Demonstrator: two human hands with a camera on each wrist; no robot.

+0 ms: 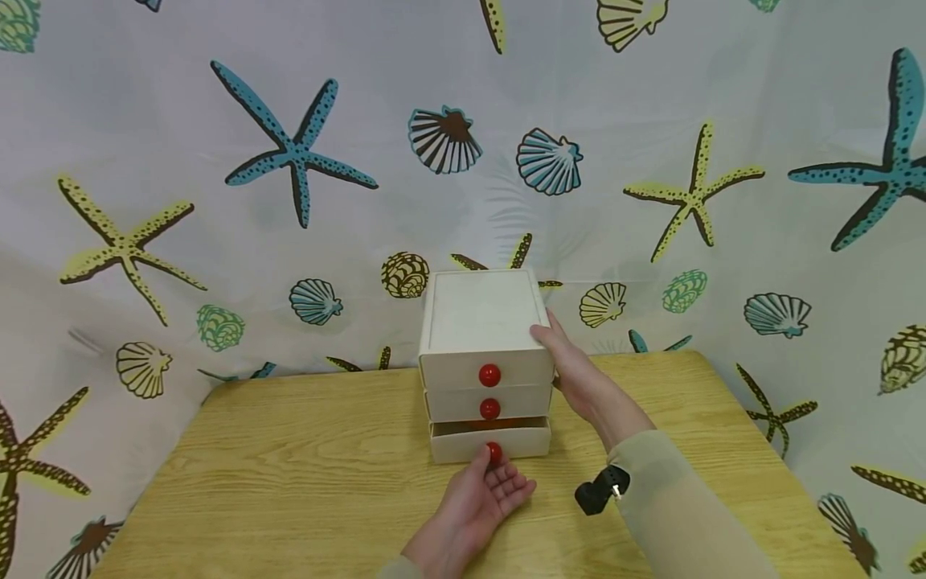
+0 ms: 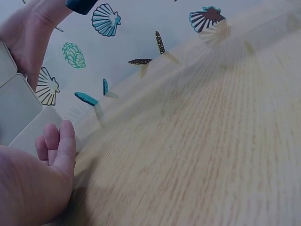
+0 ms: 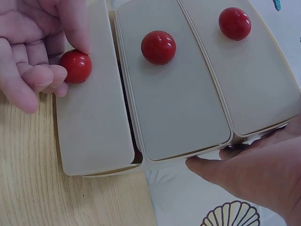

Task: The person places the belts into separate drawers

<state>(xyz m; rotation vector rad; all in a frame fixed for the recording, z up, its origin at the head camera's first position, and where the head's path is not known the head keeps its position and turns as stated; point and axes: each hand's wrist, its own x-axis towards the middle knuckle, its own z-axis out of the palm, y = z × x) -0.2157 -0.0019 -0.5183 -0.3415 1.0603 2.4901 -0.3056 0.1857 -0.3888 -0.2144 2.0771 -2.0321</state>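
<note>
A small white drawer chest (image 1: 486, 314) stands on the table, with three drawers, each bearing a round red knob. Its bottom drawer (image 1: 463, 447) is pulled out a little, leaving a gap along the top. My left hand (image 1: 473, 503) pinches the lowest red knob (image 3: 76, 67) between thumb and fingers, palm turned up. On the chest's right side rests my right hand (image 1: 579, 374), its thumb over the top edge and its other fingers along the side, partly hidden. The middle drawer (image 3: 174, 94) and top drawer (image 3: 249, 66) are closed.
The chest stands towards the back of a wooden table (image 1: 311, 458). A white cloth (image 1: 362, 217) printed with starfish and shells hangs behind and at both sides. A black device (image 1: 602, 490) is strapped at the right wrist.
</note>
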